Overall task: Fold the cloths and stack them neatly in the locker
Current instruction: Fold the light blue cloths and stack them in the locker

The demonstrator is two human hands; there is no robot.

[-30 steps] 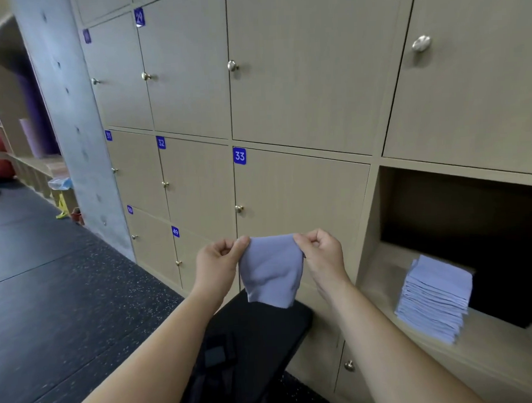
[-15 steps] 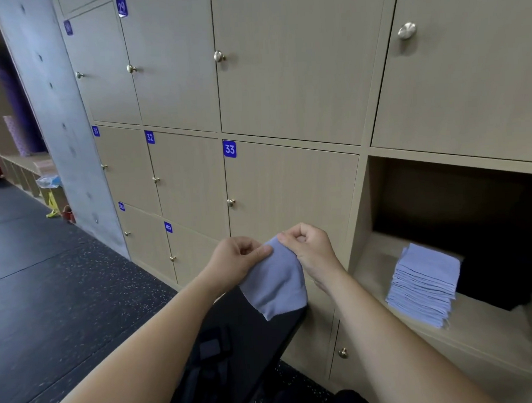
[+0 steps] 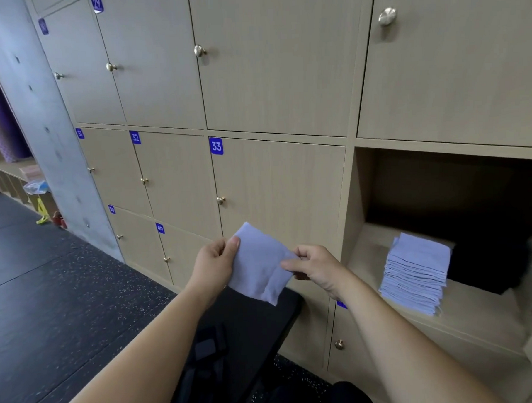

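Pale wood locker doors (image 3: pixel 277 79) with round metal knobs fill your view from 10 o'clock round to 2 o'clock, and the door just above your hands carries a blue label reading 33 (image 3: pixel 216 146). At 9 o'clock a grey concrete pillar (image 3: pixel 35 120) ends the row, with dark speckled floor (image 3: pixel 64 286) spreading out below it towards 7 o'clock. At 3 o'clock one locker (image 3: pixel 357 197) stands open, dark at the back, and on its wooden bottom at 4 o'clock sits a tall, squared stack of folded cloths (image 3: pixel 417 274) in light blue-grey, close to the front edge. Just below centre, towards 6 o'clock, you hold one folded cloth (image 3: pixel 259 262) of the same colour in the air in front of door 33, tilted so that one corner points up and one hangs down. Your left hand (image 3: pixel 214 264) grips its left edge, thumb on top of the fabric and fingers curled behind. Your right hand (image 3: pixel 318 267) pinches the right edge between thumb and curled fingers. Under the cloth, at 6 o'clock, a black padded bench (image 3: pixel 258 323) reaches to the foot of the lockers. The held cloth is well apart from the stack.
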